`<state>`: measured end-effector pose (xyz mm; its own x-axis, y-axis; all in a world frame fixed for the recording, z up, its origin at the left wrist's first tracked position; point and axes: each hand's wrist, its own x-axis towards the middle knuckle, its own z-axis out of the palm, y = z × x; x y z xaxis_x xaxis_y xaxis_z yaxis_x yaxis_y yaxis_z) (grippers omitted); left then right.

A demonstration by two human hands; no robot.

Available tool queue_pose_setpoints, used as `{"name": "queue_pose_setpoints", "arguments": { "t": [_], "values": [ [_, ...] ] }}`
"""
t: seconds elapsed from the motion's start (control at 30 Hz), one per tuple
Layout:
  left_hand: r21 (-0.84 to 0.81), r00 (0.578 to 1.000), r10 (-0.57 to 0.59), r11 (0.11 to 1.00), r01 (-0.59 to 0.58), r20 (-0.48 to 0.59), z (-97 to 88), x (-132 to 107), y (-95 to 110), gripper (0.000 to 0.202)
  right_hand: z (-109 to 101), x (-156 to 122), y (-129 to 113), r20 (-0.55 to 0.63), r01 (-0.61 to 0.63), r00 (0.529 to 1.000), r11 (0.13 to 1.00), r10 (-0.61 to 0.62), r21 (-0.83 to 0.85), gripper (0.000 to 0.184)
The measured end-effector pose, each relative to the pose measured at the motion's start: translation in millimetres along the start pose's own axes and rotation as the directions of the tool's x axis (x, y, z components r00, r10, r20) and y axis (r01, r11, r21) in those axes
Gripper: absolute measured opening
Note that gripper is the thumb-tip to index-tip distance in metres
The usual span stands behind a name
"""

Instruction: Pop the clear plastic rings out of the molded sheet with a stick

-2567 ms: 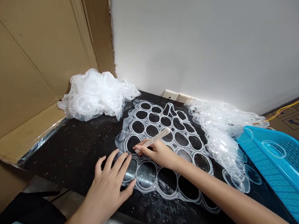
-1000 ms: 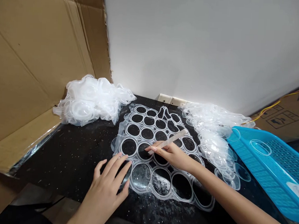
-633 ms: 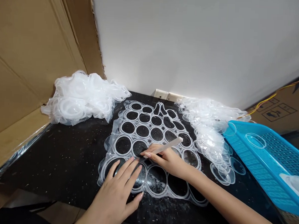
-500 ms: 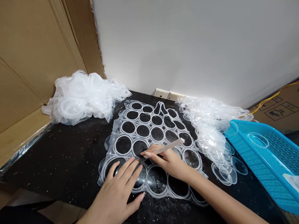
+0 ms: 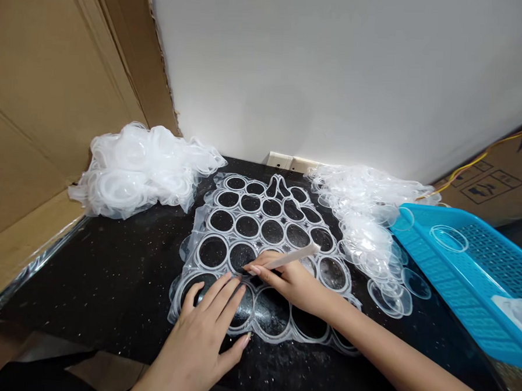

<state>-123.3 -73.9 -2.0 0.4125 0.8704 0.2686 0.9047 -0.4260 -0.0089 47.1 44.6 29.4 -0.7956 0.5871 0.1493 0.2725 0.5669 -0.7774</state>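
Note:
A clear plastic sheet [image 5: 259, 230] moulded with several round lids lies flat on a black speckled counter [image 5: 121, 275]. My left hand [image 5: 208, 327] rests open on the sheet's near left corner, fingers spread flat over one ring. My right hand [image 5: 289, 278] is closed on a thin pale stick-like tool [image 5: 290, 258], held like a pen. Its tip touches the sheet between two rings near the middle.
A heap of cloudy white plastic scraps [image 5: 140, 169] sits at the back left by a cardboard box wall [image 5: 52, 91]. A pile of clear round lids [image 5: 369, 218] lies at the right, beside a blue plastic basket [image 5: 471, 276]. A white wall stands behind.
My left hand slid forward onto the sheet's near left corner. My right hand with the tool shifted slightly left along the sheet. The view swung a little to the right.

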Motion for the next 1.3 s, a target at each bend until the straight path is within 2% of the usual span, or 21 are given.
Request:
{"name": "queue_pose_setpoints", "arguments": {
  "t": [0.13, 0.23, 0.37, 0.47, 0.57, 0.63, 0.77, 1.03, 1.3],
  "values": [
    [-0.011, 1.000, -0.005, 1.000, 0.005, 0.008, 0.2, 1.1, -0.2, 0.046, 0.0, -2.1, -4.1, 0.049, 0.091, 0.995, 0.989, -0.086, -0.115, 0.023],
    [-0.032, 1.000, -0.011, 0.999, 0.011, 0.008, -0.2, 1.9, 0.0, 0.049, -0.9, -3.3, -4.5, 0.081, 0.118, 0.991, 0.983, -0.108, -0.139, 0.022],
    [-0.048, 1.000, 0.018, 0.999, -0.018, -0.003, -3.9, -2.6, -1.5, 0.045, -4.7, 0.2, -5.9, 0.034, 0.054, 0.998, 0.997, -0.052, -0.059, 0.021],
    [-0.016, 0.998, -0.025, 1.000, 0.024, -0.059, -6.7, -11.5, -8.0, 0.043, -5.3, 10.0, -11.1, -0.009, 0.036, 0.999, 0.999, -0.036, 0.020, 0.023],
    [0.058, 0.995, -0.068, 0.996, 0.073, -0.078, -6.4, -20.6, -18.9, 0.050, 0.5, 25.9, -16.5, 0.026, 0.074, 0.997, 0.996, -0.075, 0.053, 0.023],
    [0.092, 0.997, -0.051, 0.994, 0.056, -0.061, -4.8, -24.6, -25.2, 0.054, 7.3, 37.2, -18.2, 0.048, 0.091, 0.994, 0.993, -0.094, 0.075, 0.022],
    [0.100, 0.997, -0.041, 0.994, 0.047, -0.061, -2.2, -27.4, -29.0, 0.058, 20.4, 51.5, -16.6, 0.071, 0.056, 0.996, 0.994, -0.063, 0.098, 0.023],
    [0.072, 0.992, -0.091, 0.993, 0.098, -0.092, -1.7, -24.8, -25.6, 0.059, 26.8, 52.6, -10.5, 0.075, 0.058, 0.995, 0.997, -0.062, 0.046, 0.024],
    [0.067, 0.991, -0.104, 0.992, 0.110, -0.087, -3.2, -25.2, -25.1, 0.057, 27.9, 51.8, -11.4, 0.078, 0.172, 0.983, 0.983, -0.167, -0.068, 0.023]
  ]
}}
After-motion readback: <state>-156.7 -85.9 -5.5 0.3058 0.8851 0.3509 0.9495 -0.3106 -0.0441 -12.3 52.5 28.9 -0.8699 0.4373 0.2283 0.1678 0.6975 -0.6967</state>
